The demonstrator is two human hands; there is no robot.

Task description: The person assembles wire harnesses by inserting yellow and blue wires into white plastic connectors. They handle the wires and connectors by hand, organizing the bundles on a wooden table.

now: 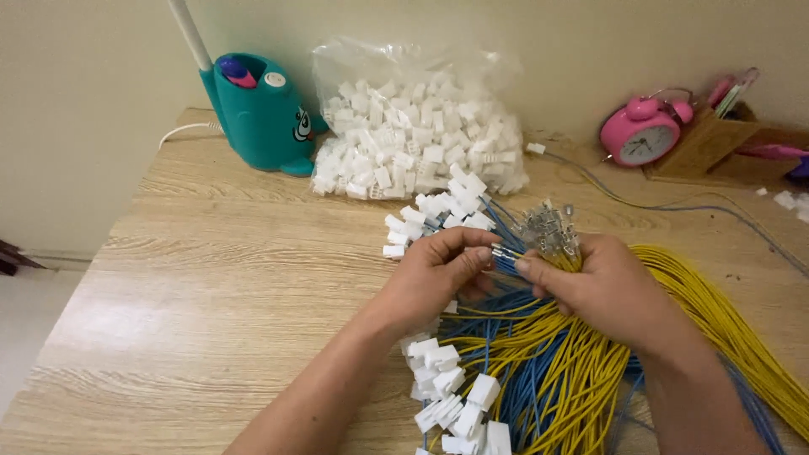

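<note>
My right hand (602, 291) grips a thick bundle of yellow and blue wires (556, 371), with their metal terminal ends (552, 232) sticking up above the fist. My left hand (438, 274) pinches the tip of a blue wire (504, 253) between thumb and fingers, right beside that bundle. Just beyond the left hand lies a cluster of white plastic connectors (438, 215) fitted on blue wires. More white connectors (455, 400) on wires lie under my left forearm.
A clear bag of loose white connectors (417, 126) stands at the back of the wooden table (219, 278). A teal desk lamp base (261, 109) sits to its left, a pink alarm clock (645, 131) and a wooden organiser (716, 143) to its right.
</note>
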